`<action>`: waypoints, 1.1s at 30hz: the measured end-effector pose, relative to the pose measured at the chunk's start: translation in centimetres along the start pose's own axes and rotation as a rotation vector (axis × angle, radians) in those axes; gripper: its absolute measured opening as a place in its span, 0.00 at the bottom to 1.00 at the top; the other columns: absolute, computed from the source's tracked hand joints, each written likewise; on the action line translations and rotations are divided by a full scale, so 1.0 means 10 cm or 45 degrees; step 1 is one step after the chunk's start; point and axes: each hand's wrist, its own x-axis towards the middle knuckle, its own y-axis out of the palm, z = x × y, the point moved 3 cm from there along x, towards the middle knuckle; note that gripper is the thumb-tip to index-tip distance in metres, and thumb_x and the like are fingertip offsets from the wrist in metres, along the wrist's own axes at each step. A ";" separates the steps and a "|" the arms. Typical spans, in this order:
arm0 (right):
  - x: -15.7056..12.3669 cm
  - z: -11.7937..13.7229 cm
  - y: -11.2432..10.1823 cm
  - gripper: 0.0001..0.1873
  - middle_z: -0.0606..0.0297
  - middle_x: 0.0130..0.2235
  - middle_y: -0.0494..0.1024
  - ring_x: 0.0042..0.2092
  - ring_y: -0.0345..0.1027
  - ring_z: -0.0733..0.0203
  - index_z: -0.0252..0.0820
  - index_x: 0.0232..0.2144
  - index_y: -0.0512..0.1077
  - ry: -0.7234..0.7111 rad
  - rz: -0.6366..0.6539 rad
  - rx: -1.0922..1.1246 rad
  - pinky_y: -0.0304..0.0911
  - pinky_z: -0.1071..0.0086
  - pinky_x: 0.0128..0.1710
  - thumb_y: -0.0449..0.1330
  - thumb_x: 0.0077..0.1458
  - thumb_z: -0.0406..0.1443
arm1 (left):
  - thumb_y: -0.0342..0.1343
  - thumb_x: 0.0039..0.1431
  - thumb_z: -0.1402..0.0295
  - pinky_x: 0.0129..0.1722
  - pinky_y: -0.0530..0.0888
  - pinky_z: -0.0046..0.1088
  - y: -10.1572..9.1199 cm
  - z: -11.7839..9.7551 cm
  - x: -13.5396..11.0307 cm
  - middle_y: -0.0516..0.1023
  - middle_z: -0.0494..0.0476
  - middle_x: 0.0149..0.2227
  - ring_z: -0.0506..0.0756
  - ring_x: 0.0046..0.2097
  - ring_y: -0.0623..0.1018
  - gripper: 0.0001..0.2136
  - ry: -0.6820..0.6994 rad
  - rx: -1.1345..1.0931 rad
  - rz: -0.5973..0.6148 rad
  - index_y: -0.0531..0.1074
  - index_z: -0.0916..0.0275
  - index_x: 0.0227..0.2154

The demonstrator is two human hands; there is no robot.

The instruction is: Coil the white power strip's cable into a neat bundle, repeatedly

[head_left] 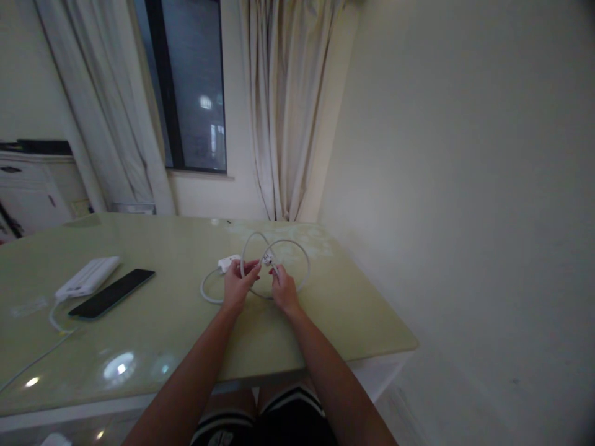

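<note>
A white cable (297, 248) lies in loops on the pale green table (176, 334), with a small white adapter block (229, 262) at one end. My left hand (237, 286) pinches a strand of the cable just right of that block. My right hand (283, 290) is closed on the cable too, holding its small plug end up between the fingertips. Both hands meet over the middle of the loops, a little above the tabletop.
A white power bank (88, 276) and a dark phone (113, 292) lie side by side at the left, a thin white lead (53, 319) trailing from the power bank. A window with curtains stands behind the table; a bare wall runs along the right edge.
</note>
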 end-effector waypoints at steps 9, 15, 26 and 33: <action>-0.03 -0.03 -0.02 0.22 0.72 0.26 0.70 0.26 0.64 0.62 0.46 0.60 0.64 0.043 -0.042 0.294 0.57 0.71 0.30 0.53 0.65 0.42 | 0.69 0.45 0.51 0.20 0.74 0.24 0.06 -0.01 -0.08 0.78 0.48 0.25 0.55 0.24 0.80 0.30 -0.220 0.062 0.127 0.62 0.58 0.46; -0.07 -0.01 0.04 0.33 0.72 0.30 0.70 0.26 0.63 0.65 0.46 0.64 0.57 -0.013 0.021 0.373 0.56 0.73 0.27 0.59 0.59 0.39 | 0.69 0.44 0.51 0.18 0.73 0.23 0.11 -0.04 -0.10 0.77 0.52 0.33 0.51 0.23 0.78 0.32 -0.197 0.139 0.261 0.67 0.61 0.49; -0.10 0.09 0.06 0.20 0.71 0.31 0.69 0.27 0.59 0.67 0.41 0.51 0.71 -0.123 0.296 0.665 0.55 0.74 0.27 0.57 0.56 0.39 | 0.67 0.47 0.51 0.18 0.75 0.24 0.06 0.01 -0.05 0.74 0.54 0.36 0.49 0.25 0.77 0.27 -0.078 0.252 0.188 0.71 0.64 0.44; -0.05 0.11 0.02 0.23 0.70 0.28 0.68 0.25 0.57 0.68 0.41 0.49 0.73 0.094 0.126 0.920 0.54 0.75 0.22 0.60 0.57 0.49 | 0.66 0.50 0.54 0.12 0.71 0.22 0.13 0.01 -0.11 0.71 0.51 0.38 0.46 0.21 0.73 0.26 0.048 0.302 0.332 0.66 0.61 0.48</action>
